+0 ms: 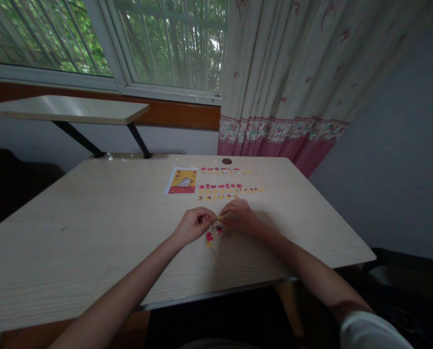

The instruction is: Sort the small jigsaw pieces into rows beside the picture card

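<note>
My left hand point(193, 224) and my right hand point(240, 215) meet at the middle of a pale wooden table point(93, 232), fingers curled and pinched together over small jigsaw pieces. A tiny yellow piece point(219, 217) shows between the fingertips of both hands. A few loose red and yellow pieces point(214, 236) lie just below my hands. Beyond them, rows of sorted pieces point(225, 190) are laid out in lines. A yellow and red reference picture point(182, 181) with a white animal lies left of the rows.
A round cable hole point(226, 161) sits at the table's far edge. A raised shelf point(67, 109) on black brackets stands at the back left under a window point(129, 43). A patterned curtain point(292, 82) hangs at the back right.
</note>
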`<control>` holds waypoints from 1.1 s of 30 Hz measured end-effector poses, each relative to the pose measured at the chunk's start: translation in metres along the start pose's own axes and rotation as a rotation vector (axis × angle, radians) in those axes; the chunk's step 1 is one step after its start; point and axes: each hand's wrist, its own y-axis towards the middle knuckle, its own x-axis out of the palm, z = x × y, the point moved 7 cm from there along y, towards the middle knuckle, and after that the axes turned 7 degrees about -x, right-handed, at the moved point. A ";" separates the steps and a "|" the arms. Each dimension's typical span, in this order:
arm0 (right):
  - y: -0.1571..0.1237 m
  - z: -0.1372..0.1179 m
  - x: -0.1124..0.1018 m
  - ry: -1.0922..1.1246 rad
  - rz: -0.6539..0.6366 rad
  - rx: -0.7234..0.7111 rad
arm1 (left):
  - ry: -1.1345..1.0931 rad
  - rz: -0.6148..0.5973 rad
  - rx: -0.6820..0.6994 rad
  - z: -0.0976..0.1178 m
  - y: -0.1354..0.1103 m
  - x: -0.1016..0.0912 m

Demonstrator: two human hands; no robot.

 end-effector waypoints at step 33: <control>-0.008 0.008 -0.048 -0.187 0.485 -0.050 | -0.121 0.084 -0.118 -0.009 0.003 -0.008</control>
